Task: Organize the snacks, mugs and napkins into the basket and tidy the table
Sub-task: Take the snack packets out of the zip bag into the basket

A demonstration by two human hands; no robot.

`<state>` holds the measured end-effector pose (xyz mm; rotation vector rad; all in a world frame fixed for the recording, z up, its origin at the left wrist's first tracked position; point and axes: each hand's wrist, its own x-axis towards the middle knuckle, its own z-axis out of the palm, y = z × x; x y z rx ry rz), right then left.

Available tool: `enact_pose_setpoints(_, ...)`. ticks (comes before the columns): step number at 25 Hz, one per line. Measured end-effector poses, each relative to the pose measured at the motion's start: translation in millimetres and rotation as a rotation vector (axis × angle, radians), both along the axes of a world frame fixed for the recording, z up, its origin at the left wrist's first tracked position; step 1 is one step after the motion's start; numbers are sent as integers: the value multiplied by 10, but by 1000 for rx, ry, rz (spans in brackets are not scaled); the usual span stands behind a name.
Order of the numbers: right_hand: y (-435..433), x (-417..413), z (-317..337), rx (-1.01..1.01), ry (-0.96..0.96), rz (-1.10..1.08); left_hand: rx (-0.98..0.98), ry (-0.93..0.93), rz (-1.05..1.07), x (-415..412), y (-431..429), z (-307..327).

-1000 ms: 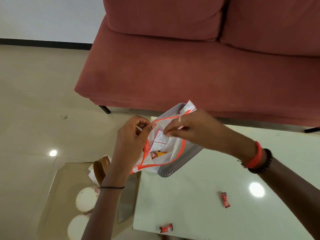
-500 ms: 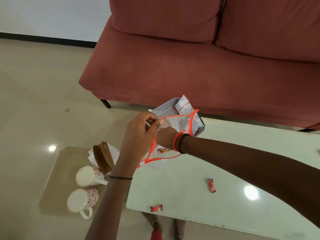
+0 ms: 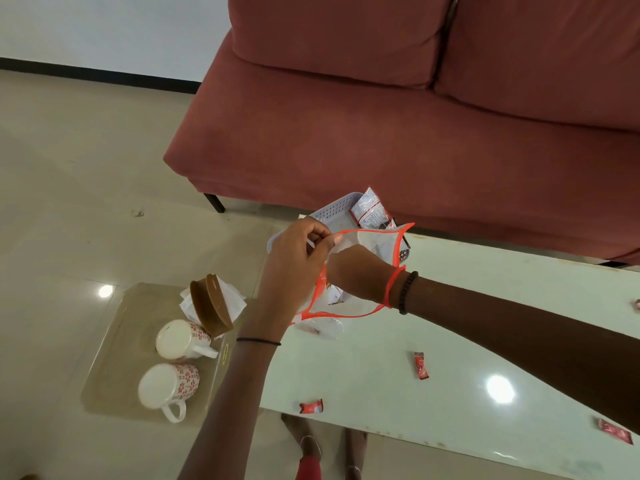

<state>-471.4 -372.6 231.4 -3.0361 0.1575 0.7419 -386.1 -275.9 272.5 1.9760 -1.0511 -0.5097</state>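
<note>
My left hand [image 3: 294, 261] pinches the rim of a clear pouch with orange trim [image 3: 377, 242] and holds it up over the white table [image 3: 367, 379]. My right hand [image 3: 356, 275] is inside the pouch up to the wrist; its fingers are hidden behind my left hand. Just behind the pouch sits a grey perforated basket [image 3: 332, 211] with a snack packet [image 3: 370, 209] standing in it. Small red candies lie loose on the table [image 3: 421, 365], [image 3: 311, 407], [image 3: 614, 436]. Two white mugs with red flowers [image 3: 180, 339], [image 3: 166, 386] stand at the left.
The mugs share a low glass table [image 3: 114, 358] with a brown napkin holder [image 3: 209, 308] and white napkins [image 3: 235, 299]. A red sofa [image 3: 381, 133] runs close behind the white table. My feet [image 3: 311, 445] show below the table's near edge.
My right hand went from pinching the pouch's rim to reaching deep inside it. My left hand kept its hold. The view shifted, bringing the mugs and more candies into sight.
</note>
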Motion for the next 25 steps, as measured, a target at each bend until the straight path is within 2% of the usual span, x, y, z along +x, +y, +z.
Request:
enact_pose_setpoints(2, -7, -53, 152, -12, 24, -49, 30, -25, -9, 24, -21, -20)
enact_pose_setpoints(4, -68, -135, 307, -16, -50, -109, 54, -30, -29, 68, -35, -36)
enact_pose_setpoints(10, -297, -381, 1132, 171, -172, -217, 140, 8, -52, 196, -90, 20)
enact_pose_setpoints(13, -378, -582, 1565, 399, -371, -425, 138, 66, -33, 295, -115, 65)
enact_pose_setpoints(16, -526, -735, 1777, 518, -567, -559, 129, 88, 3, 403, -114, 68)
enact_pose_setpoints(22, -938, -874, 1411, 701, -787, -937, 99, 71, 82, 589, -162, 59)
enact_pose_setpoints(25, -1112, -826, 786, 610, -799, -1146, 79, 95, 115, 684, -206, 55)
